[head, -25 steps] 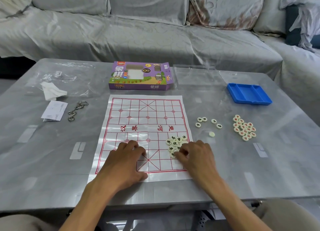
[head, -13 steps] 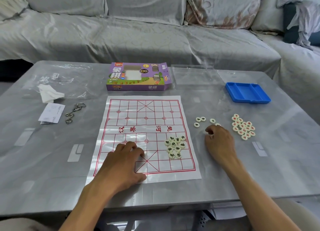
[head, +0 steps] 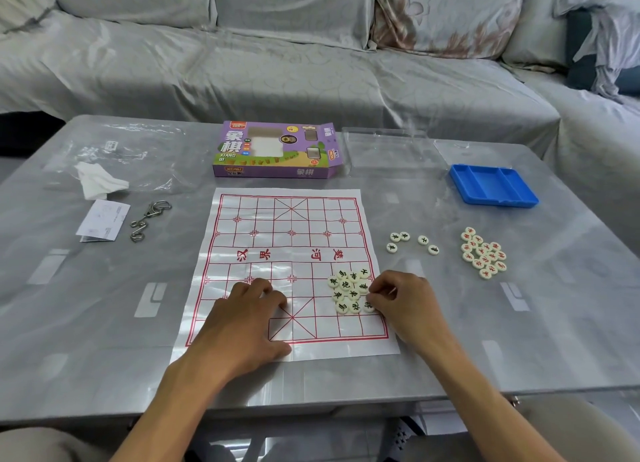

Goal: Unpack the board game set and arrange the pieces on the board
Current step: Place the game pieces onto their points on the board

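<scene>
**Pieces gathered on the near right of the board**

Here, a thin white board sheet [head: 287,240] printed with a red grid and red characters is laid flat on the grey table [head: 104,340]. A tight cluster of cream round pieces with dark characters [head: 349,290] is seen on the board's near right squares. Four more dark-marked pieces [head: 412,243] are scattered on the table just right of the board, and a heap of red-marked pieces [head: 484,253] lies further right, well apart. The blue tray [head: 493,186] is set beyond that heap, and the purple game box [head: 275,150] lies beyond the board's far edge, beside a clear plastic lid [head: 388,146].

The left hand [head: 242,319] is rested on the board's near left part, its fingers curled under at the knuckles and nothing held. The right hand [head: 401,300] is placed at the cluster's right edge, fingers bent inward and touching the pieces; a piece is possibly pinched at the fingertips, though this cannot be told.
</scene>
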`<state>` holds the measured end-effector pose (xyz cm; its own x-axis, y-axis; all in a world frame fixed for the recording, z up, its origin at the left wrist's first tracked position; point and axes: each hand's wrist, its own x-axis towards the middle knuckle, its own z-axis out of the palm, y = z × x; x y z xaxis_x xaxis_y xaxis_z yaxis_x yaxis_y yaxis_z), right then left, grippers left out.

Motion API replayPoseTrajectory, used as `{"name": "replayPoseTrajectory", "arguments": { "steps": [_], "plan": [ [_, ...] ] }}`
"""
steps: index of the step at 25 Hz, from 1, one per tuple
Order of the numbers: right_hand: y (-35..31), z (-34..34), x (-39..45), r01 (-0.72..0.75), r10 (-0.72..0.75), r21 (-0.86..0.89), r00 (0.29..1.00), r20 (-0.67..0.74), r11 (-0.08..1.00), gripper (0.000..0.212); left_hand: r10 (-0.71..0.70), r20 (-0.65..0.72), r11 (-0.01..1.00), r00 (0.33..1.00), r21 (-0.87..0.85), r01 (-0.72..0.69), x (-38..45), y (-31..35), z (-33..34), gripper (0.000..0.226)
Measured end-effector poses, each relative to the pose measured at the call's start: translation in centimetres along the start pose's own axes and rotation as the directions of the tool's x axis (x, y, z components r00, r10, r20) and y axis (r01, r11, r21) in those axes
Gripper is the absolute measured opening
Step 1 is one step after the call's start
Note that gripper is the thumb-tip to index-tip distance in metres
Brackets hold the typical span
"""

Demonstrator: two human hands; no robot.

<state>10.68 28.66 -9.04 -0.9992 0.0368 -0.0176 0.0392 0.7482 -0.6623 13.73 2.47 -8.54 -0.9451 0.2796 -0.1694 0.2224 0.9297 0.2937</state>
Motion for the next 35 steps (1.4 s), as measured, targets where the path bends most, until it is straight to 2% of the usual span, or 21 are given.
{"name": "replayPoseTrajectory", "arguments": {
  "steps": [3, 5, 7, 9, 11, 13, 15, 17, 19, 21, 24, 25, 27, 29, 30, 32, 35],
  "plan": [
    [-0.2, 0.3, 0.2, 0.015, -0.015, -0.061, 1.000, -0.012, 0.998, 0.008, 0.000, 0.002, 1.000, 1.000, -0.003, 0.000, 0.0, 0.0, 0.0, 0.059],
    [0.9, -1.1, 2.1, -0.016, 0.007, -0.046, 0.982, -0.191, 0.999, 0.008, 0.000, 0.002, 1.000, 1.000, -0.005, 0.000, 0.0, 0.0, 0.1, 0.060],
    [3.1, -3.1, 4.7, -0.080, 0.035, -0.130, 0.947, -0.320, 0.988, 0.023, 0.001, -0.001, 1.000, 1.000, -0.009, -0.001, 0.0, 0.0, 0.0, 0.060],
    [5.6, -3.8, 6.3, -0.162, 0.064, -0.326, 0.954, -0.292, 0.931, 0.032, 0.002, 0.003, 1.000, 1.000, -0.001, -0.002, -0.1, 0.0, -0.1, 0.061],
    [6.9, -3.5, 7.0, -0.135, 0.024, -0.412, 0.964, -0.263, 0.901, 0.026, 0.000, 0.003, 1.000, 1.000, -0.003, 0.000, 0.0, 0.0, 0.0, 0.062],
    [6.2, -3.7, 7.0, -0.113, 0.012, -0.349, 0.960, -0.280, 0.930, 0.019, 0.000, 0.002, 1.000, 1.000, -0.011, 0.000, -0.1, 0.0, -0.1, 0.062],
    [4.4, -3.8, 5.7, -0.129, 0.056, -0.215, 0.947, -0.316, 0.968, 0.012, -0.001, 0.005, 1.000, 1.000, -0.002, 0.001, 0.0, 0.1, -0.1, 0.061],
    [1.7, -2.5, 3.0, -0.015, -0.012, -0.100, 0.964, -0.267, 0.995, 0.006, -0.008, 0.009, 1.000, 1.000, 0.004, 0.008, 0.1, 0.1, -0.2, 0.060],
    [-1.5, 0.5, -0.4, 0.228, -0.242, -0.107, 0.960, -0.143, 0.968, 0.011, -0.010, 0.008, 1.000, 1.000, 0.007, 0.009, 0.1, 0.2, -0.2, 0.059],
    [-3.1, 3.5, -1.9, 0.416, -0.429, -0.163, 0.902, -0.054, 0.895, 0.014, -0.009, -0.002, 1.000, 1.000, -0.001, 0.009, 0.0, 0.2, -0.2, 0.060],
    [-3.2, 5.5, -1.5, 0.522, -0.559, -0.360, 0.829, 0.000, 0.774, 0.018, -0.010, -0.005, 1.000, 1.000, 0.001, 0.010, -0.1, 0.1, 0.0, 0.062],
    [-3.0, 5.4, -1.3, 0.524, -0.563, -0.382, 0.826, 0.012, 0.761, 0.021, -0.008, -0.004, 1.000, 1.000, 0.002, 0.008, -0.1, 0.0, 0.1, 0.062],
    [-2.7, 3.8, 0.0, 0.449, -0.491, -0.298, 0.868, -0.081, 0.843, 0.023, -0.001, -0.006, 1.000, 1.000, -0.008, 0.001, 0.0, -0.2, 0.1, 0.062],
    [-1.4, 1.0, 2.8, 0.233, -0.273, -0.175, 0.927, -0.257, 0.957, 0.013, 0.003, -0.005, 1.000, 1.000, -0.015, -0.003, 0.0, -0.3, 0.2, 0.062],
    [-0.3, -0.4, 4.3, 0.135, -0.176, -0.151, 0.937, -0.300, 0.979, 0.013, 0.004, -0.008, 1.000, 1.000, -0.013, -0.005, 0.1, -0.2, 0.2, 0.062],
    [1.9, -1.8, 6.4, 0.057, -0.104, -0.205, 0.968, -0.227, 0.977, 0.023, 0.006, -0.017, 1.000, 1.000, -0.010, -0.006, 0.1, -0.2, 0.2, 0.062],
    [3.7, -0.3, 7.0, 0.122, -0.173, -0.341, 0.977, -0.125, 0.932, 0.023, 0.005, -0.017, 1.000, 1.000, -0.008, -0.005, 0.1, -0.1, 0.2, 0.063]
  ]
}}
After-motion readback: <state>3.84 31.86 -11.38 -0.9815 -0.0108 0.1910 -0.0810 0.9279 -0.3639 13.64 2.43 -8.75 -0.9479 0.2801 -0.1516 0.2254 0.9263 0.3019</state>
